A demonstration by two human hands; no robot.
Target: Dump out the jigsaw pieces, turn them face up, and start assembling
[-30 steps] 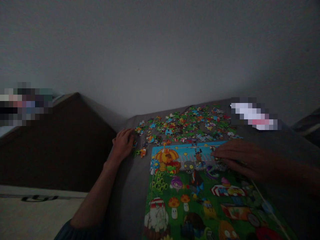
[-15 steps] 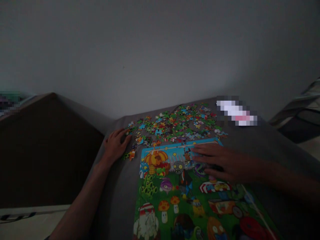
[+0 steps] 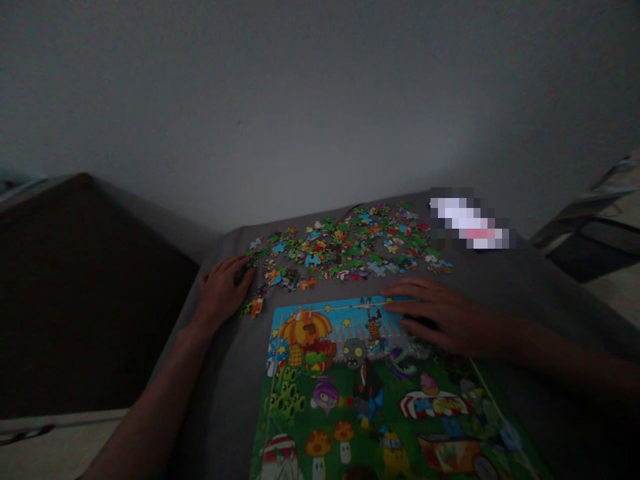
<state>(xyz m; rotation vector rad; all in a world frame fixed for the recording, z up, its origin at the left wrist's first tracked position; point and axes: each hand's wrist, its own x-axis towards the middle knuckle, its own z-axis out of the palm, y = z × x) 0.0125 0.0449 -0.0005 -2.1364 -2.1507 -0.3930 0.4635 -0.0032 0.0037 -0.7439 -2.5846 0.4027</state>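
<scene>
A colourful jigsaw puzzle [image 3: 360, 393] lies assembled or printed with cartoon plants, mushrooms and a zombie, running off the bottom of the view. Beyond it spreads a heap of loose puzzle pieces [image 3: 340, 247] in green, blue and orange. My left hand [image 3: 223, 290] rests on the grey cloth beside the heap, fingers curled, its fingertips at the nearest pieces. My right hand [image 3: 435, 317] lies palm down on the puzzle's upper right corner, fingers stretched toward its top edge. Nothing shows in it. The dim light hides what lies under either hand.
The grey cloth surface [image 3: 220, 387] carries everything and ends against a pale wall [image 3: 300, 100]. A dark brown panel [image 3: 85, 287] stands to the left. A blurred white and pink object [image 3: 467, 220] lies behind the heap. A chair-like frame [image 3: 590, 233] shows at right.
The whole view has shifted left and the puzzle sits lower in the frame as my head turned. Both hands stay about where they were, with the right sliding slightly along the puzzle.
</scene>
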